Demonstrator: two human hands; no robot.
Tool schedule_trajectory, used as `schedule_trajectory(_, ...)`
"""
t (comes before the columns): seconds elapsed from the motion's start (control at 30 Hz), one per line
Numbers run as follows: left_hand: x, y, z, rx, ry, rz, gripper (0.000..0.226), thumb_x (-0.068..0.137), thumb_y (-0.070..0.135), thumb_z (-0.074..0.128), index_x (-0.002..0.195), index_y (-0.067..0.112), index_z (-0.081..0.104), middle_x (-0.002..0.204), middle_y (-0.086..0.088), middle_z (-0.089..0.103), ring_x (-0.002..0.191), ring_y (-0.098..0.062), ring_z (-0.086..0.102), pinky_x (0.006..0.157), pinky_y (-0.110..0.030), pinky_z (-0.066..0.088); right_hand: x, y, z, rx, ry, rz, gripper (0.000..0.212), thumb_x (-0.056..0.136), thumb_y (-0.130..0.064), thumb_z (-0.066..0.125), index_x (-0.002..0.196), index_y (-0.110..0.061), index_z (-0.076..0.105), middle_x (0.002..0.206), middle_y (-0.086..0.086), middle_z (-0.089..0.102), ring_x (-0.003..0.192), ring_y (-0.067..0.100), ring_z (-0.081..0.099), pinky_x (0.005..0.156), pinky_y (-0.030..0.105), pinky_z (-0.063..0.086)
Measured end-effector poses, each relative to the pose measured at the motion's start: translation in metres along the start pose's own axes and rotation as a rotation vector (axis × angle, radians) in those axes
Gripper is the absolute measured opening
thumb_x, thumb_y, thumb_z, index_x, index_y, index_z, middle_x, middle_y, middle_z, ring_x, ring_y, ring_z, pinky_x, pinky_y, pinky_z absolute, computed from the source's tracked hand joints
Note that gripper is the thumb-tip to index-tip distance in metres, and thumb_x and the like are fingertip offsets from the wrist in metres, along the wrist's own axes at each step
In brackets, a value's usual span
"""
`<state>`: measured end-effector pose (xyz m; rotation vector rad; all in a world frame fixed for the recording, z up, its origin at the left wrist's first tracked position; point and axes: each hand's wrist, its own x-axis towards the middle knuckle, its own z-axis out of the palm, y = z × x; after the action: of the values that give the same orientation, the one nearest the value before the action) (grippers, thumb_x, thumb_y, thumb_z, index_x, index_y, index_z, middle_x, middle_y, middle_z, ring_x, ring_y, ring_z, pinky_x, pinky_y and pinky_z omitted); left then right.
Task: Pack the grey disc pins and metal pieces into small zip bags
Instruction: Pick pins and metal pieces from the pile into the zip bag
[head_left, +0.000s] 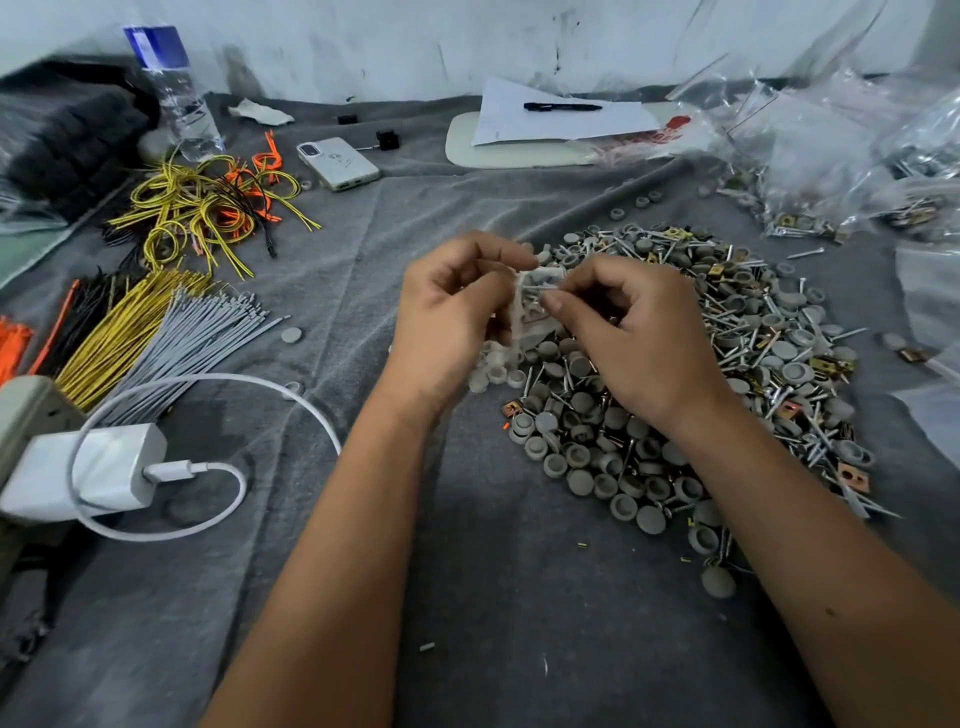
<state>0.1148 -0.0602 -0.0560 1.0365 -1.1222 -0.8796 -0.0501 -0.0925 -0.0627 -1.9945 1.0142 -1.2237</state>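
Grey cloth (519, 597): both hands, left hand (447, 317) and right hand (631, 332), pinched a zip bag (535, 291) (partly filled); pile (701, 374) at 3 o'clock. Next, probably sealing.

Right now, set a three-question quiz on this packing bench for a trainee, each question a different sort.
1. True or false: the left hand and right hand both hold the small zip bag.
2. The pen lies on: A) the phone B) the sheet of paper C) the charger.
3. Fill in: the pile of grey discs and screws lies to the person's ____ of the white cable.

Key: 1 true; 2 B; 3 right.
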Motion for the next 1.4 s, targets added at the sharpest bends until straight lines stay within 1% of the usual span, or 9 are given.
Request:
schedule_trajectory(0.07, 0.000, 0.000, 0.000, 0.024, 0.018, -0.020, 0.026, 0.082, 0.001, 0.054, 0.086, 0.013, 0.077, 0.076, -0.026, 0.058, 0.072, -0.028, 0.049, 0.060, -0.032, 0.041, 0.000, 0.001, -0.001, 0.038, 0.000, 0.009, 0.009, 0.096, -0.023, 0.072, 0.089, -0.017, 0.072, 0.076, -0.003, 0.070, 0.071, 0.017, 0.069, 0.064, 0.041, 0.059)
schedule_trajectory(0.13, 0.000, -0.001, 0.000, 0.058, 0.073, -0.056, 0.026, 0.079, 0.005, 0.055, 0.081, 0.014, 0.079, 0.075, -0.018, 0.064, 0.070, -0.028, 0.051, 0.063, -0.036, 0.043, 0.000, 0.001, -0.001, 0.060, 0.008, -0.002, 0.007, 0.097, -0.020, 0.071, 0.091, -0.017, 0.068, 0.076, -0.003, 0.069, 0.068, 0.013, 0.067, 0.059, 0.031, 0.055)
schedule_trajectory(0.23, 0.004, -0.004, -0.004, 0.087, 0.213, -0.119, 0.024, 0.074, 0.009, 0.057, 0.069, 0.018, 0.078, 0.072, -0.007, 0.069, 0.065, -0.021, 0.056, 0.066, -0.034, 0.045, 0.000, 0.003, -0.002, -0.036, -0.013, -0.080, 0.007, 0.094, -0.014, 0.073, 0.097, -0.015, 0.067, 0.089, -0.006, 0.070, 0.082, 0.008, 0.068, 0.072, 0.023, 0.057)
schedule_trajectory(0.4, 0.007, -0.008, -0.007, 0.095, 0.331, -0.173, 0.010, 0.071, 0.017, 0.065, 0.065, 0.014, 0.073, 0.065, -0.005, 0.065, 0.060, -0.012, 0.057, 0.058, -0.027, 0.047, 0.002, 0.012, -0.003, -0.521, -0.366, -0.223, 0.022, 0.091, -0.015, 0.074, 0.112, -0.021, 0.076, 0.109, -0.004, 0.066, 0.107, 0.017, 0.050, 0.094, 0.039, 0.045)
schedule_trajectory(0.63, 0.009, -0.012, -0.010, 0.102, 0.353, -0.185, 0.021, 0.081, 0.002, 0.066, 0.067, 0.016, 0.072, 0.065, -0.002, 0.069, 0.063, -0.017, 0.063, 0.064, -0.034, 0.054, 0.003, 0.009, -0.004, -0.588, -0.486, -0.184, 0.032, 0.091, -0.025, 0.074, 0.123, -0.030, 0.073, 0.124, -0.005, 0.053, 0.122, 0.018, 0.038, 0.107, 0.042, 0.040)
schedule_trajectory(0.8, 0.010, -0.006, -0.010, -0.061, 0.394, -0.119, 0.024, 0.089, -0.007, 0.060, 0.076, 0.010, 0.071, 0.067, -0.002, 0.066, 0.058, -0.013, 0.059, 0.055, -0.027, 0.051, 0.003, 0.006, -0.003, -0.630, -0.471, -0.114, 0.022, 0.089, -0.037, 0.075, 0.110, -0.028, 0.074, 0.120, -0.006, 0.049, 0.120, 0.016, 0.035, 0.106, 0.040, 0.042)
schedule_trajectory(1.0, 0.009, 0.012, -0.020, -0.423, 0.461, 0.021, 0.027, 0.092, -0.010, 0.052, 0.080, 0.009, 0.066, 0.075, -0.006, 0.059, 0.061, -0.017, 0.050, 0.058, -0.032, 0.042, 0.001, 0.002, -0.002, -0.632, -0.545, -0.116, 0.011, 0.093, -0.038, 0.070, 0.099, -0.028, 0.069, 0.115, -0.008, 0.041, 0.119, 0.014, 0.030, 0.109, 0.035, 0.036)
schedule_trajectory(1.17, 0.006, 0.030, -0.044, -0.680, 0.422, 0.192, 0.013, 0.087, -0.004, 0.053, 0.092, 0.005, 0.061, 0.078, -0.006, 0.061, 0.060, -0.013, 0.056, 0.054, -0.023, 0.047, -0.001, 0.003, 0.000, -0.652, -0.560, -0.144, 0.016, 0.096, -0.038, 0.065, 0.100, -0.023, 0.067, 0.117, -0.005, 0.040, 0.121, 0.016, 0.029, 0.110, 0.035, 0.035)
schedule_trajectory(1.4, 0.003, 0.030, -0.046, -0.166, 0.552, 0.437, 0.020, 0.079, -0.008, 0.055, 0.087, 0.008, 0.063, 0.075, 0.001, 0.061, 0.064, -0.013, 0.051, 0.053, -0.028, 0.041, -0.003, 0.005, 0.004, -0.594, -0.448, -0.159, 0.011, 0.099, -0.032, 0.061, 0.102, -0.022, 0.059, 0.115, -0.005, 0.044, 0.116, 0.013, 0.029, 0.105, 0.027, 0.032)
